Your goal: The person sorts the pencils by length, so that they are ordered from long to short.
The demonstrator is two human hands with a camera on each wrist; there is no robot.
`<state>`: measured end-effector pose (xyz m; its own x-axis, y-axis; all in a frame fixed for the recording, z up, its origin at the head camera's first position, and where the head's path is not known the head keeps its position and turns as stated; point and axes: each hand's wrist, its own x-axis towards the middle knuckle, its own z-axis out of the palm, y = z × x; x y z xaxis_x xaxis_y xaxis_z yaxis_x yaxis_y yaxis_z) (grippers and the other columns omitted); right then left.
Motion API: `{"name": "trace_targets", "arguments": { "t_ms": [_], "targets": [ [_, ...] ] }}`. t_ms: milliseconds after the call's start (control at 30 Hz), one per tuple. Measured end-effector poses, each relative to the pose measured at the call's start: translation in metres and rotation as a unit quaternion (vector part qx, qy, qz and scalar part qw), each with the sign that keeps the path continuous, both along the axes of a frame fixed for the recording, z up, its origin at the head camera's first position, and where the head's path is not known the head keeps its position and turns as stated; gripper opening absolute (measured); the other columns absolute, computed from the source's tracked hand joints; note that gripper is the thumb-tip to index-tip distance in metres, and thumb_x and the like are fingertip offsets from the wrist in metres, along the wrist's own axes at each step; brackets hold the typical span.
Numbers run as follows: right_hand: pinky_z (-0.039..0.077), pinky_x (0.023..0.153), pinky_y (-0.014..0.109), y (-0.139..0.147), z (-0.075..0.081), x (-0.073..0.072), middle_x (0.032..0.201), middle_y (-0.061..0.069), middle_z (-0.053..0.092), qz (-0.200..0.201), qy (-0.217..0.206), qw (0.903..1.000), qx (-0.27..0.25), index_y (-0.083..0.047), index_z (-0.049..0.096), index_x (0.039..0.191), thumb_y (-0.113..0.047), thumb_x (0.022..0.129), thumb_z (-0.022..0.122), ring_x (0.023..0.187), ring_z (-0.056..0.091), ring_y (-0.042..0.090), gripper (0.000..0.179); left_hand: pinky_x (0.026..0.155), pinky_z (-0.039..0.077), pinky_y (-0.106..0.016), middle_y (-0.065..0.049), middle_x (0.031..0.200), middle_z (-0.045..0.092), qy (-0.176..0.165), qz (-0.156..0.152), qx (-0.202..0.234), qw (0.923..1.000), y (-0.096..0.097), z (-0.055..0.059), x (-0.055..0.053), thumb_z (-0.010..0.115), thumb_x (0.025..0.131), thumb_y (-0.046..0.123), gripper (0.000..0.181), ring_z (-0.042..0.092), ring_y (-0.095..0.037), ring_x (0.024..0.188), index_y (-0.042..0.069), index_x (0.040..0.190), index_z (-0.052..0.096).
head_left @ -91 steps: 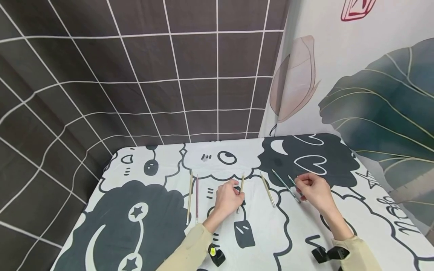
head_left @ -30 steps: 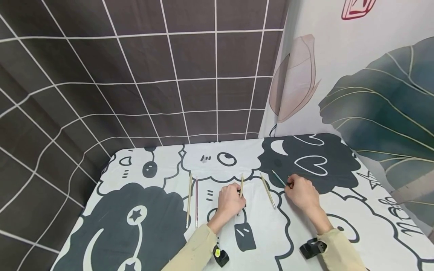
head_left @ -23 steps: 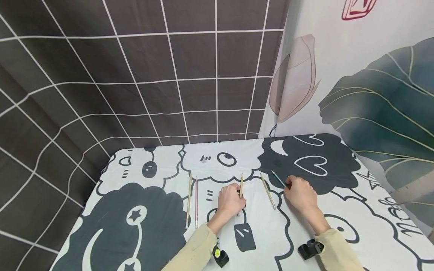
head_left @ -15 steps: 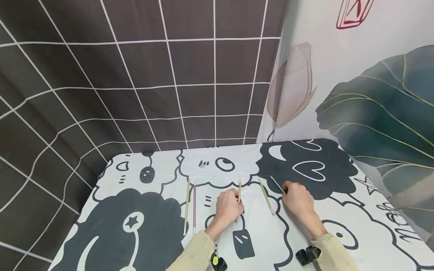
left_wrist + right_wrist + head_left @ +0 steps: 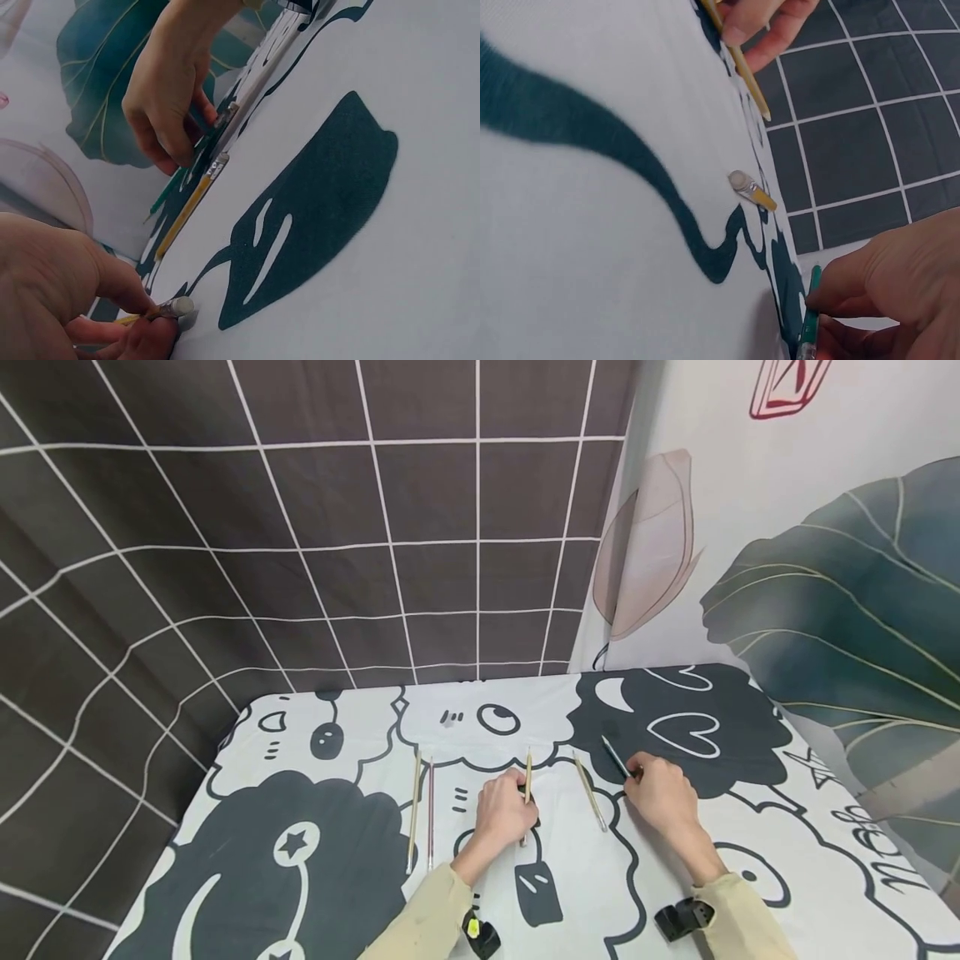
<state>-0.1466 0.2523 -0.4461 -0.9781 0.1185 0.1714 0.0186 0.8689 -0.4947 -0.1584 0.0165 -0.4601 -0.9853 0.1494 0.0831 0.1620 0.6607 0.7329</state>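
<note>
My left hand (image 5: pixel 504 810) pinches a yellow pencil (image 5: pixel 528 770) lying nearly lengthwise on the cloth; its eraser end pokes out past the fingertips in the left wrist view. To the right, my right hand (image 5: pixel 662 793) grips a green pencil (image 5: pixel 615 755), pinched between thumb and fingers in the right wrist view (image 5: pixel 810 311). Whether a second green pencil is under those fingers I cannot tell. Between the hands lies another yellow pencil (image 5: pixel 590 792), slanted. Left of my left hand, a yellow pencil (image 5: pixel 413 810) and a red pencil (image 5: pixel 431 814) lie side by side.
The table wears a white cloth (image 5: pixel 585 893) with dark cartoon shapes. Behind it hangs a dark curtain (image 5: pixel 435 577) with white grid lines. A pale curtain (image 5: pixel 675 693) with leaf prints closes off the right side. Each wrist carries a small black camera (image 5: pixel 678 918).
My right hand has moved left onto the green pencil that lay on the cloth; three seconds ago it held another green pencil just to its right. My left hand stays on its yellow pencil.
</note>
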Motion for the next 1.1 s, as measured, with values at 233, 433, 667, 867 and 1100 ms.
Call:
{"name": "trace_targets", "arguments": {
  "t_ms": [233, 433, 667, 867, 1100],
  "targets": [
    [0.04, 0.051, 0.039, -0.001, 0.004, 0.003, 0.069, -0.001, 0.057, -0.002, -0.003, 0.9991, -0.042, -0.001, 0.068, 0.094, -0.002, 0.078, 0.064, 0.06, 0.052, 0.022, 0.016, 0.056, 0.046, -0.03, -0.003, 0.07, 0.064, -0.014, 0.005, 0.009, 0.9998, -0.002, 0.002, 0.001, 0.072, 0.07, -0.005, 0.027, 0.056, -0.016, 0.059, 0.0, 0.097, 0.069],
    [0.039, 0.053, 0.033, -0.004, 0.009, 0.004, 0.072, 0.001, 0.059, 0.005, -0.011, 0.9958, -0.091, 0.002, 0.068, 0.096, -0.002, 0.079, 0.066, 0.057, 0.051, 0.017, 0.018, 0.052, 0.045, -0.027, -0.002, 0.066, 0.064, -0.019, 0.003, 0.027, 0.9995, -0.007, 0.006, 0.004, 0.071, 0.072, -0.005, 0.029, 0.056, -0.011, 0.054, -0.003, 0.1, 0.067],
    [0.043, 0.055, 0.031, -0.011, 0.013, 0.005, 0.073, 0.004, 0.062, 0.022, -0.01, 0.9924, -0.121, 0.004, 0.068, 0.098, 0.0, 0.079, 0.066, 0.06, 0.054, 0.017, 0.019, 0.055, 0.045, -0.028, 0.002, 0.062, 0.063, -0.021, 0.009, 0.02, 0.9995, -0.014, 0.011, 0.007, 0.073, 0.073, -0.004, 0.031, 0.056, -0.009, 0.054, -0.002, 0.103, 0.067],
    [0.044, 0.052, 0.029, -0.019, 0.016, 0.005, 0.073, 0.005, 0.063, 0.025, -0.016, 0.9889, -0.145, 0.005, 0.067, 0.098, 0.001, 0.08, 0.065, 0.057, 0.057, 0.016, 0.018, 0.059, 0.047, -0.03, 0.003, 0.064, 0.062, -0.009, 0.021, 0.009, 0.9997, -0.022, 0.013, 0.008, 0.073, 0.073, -0.002, 0.031, 0.057, -0.012, 0.06, -0.001, 0.103, 0.068],
    [0.047, 0.047, 0.026, -0.025, 0.015, 0.004, 0.071, 0.005, 0.062, 0.037, -0.025, 0.981, -0.189, 0.007, 0.065, 0.099, 0.003, 0.082, 0.065, 0.053, 0.061, 0.019, 0.018, 0.057, 0.046, -0.032, 0.003, 0.066, 0.06, -0.026, 0.03, 0.021, 0.999, -0.031, 0.014, 0.01, 0.073, 0.073, -0.001, 0.032, 0.056, -0.014, 0.06, 0.001, 0.105, 0.067]
  ]
}}
